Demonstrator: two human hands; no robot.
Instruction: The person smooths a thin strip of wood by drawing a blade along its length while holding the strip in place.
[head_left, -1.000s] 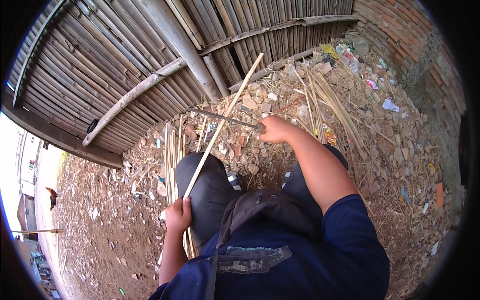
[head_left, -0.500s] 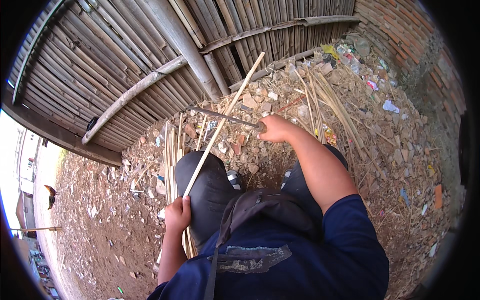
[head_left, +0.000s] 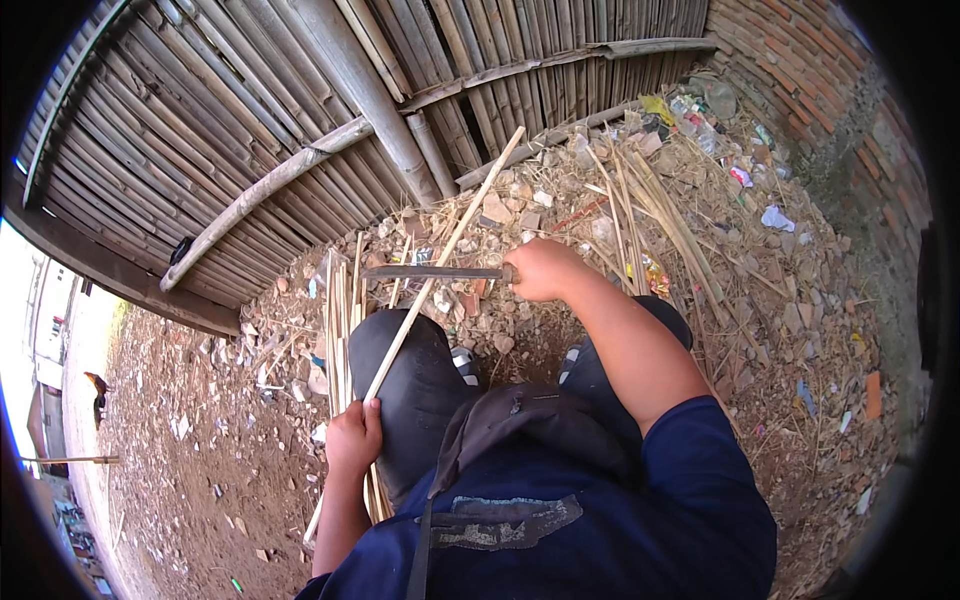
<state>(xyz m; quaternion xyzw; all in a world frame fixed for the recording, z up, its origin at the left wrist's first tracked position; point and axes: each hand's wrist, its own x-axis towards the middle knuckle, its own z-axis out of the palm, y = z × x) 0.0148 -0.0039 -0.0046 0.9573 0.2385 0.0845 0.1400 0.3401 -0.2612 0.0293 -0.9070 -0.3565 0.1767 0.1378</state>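
My left hand (head_left: 354, 437) is closed around a long pale bamboo strip (head_left: 452, 243), which slants up and away to the right across my left knee. My right hand (head_left: 541, 268) grips the handle of a machete (head_left: 435, 272). Its dark blade points left and lies across the strip, well above my left hand; whether its edge bites into the bamboo cannot be seen. Beside my left leg rests a bundle of similar bamboo strips (head_left: 340, 330), partly hidden by my left hand and forearm.
More split bamboo (head_left: 672, 215) lies on the ground beyond my right knee. A bamboo wall (head_left: 260, 130) stands in front, and a brick wall (head_left: 820, 80) on the right. Stones, dry straw and litter (head_left: 778, 218) cover the ground. A chicken (head_left: 98, 390) is far left.
My right hand has brought the machete down along the strip toward me, and its blade now shows broader and more level. The strip's far end has dropped slightly; my left hand keeps its hold.
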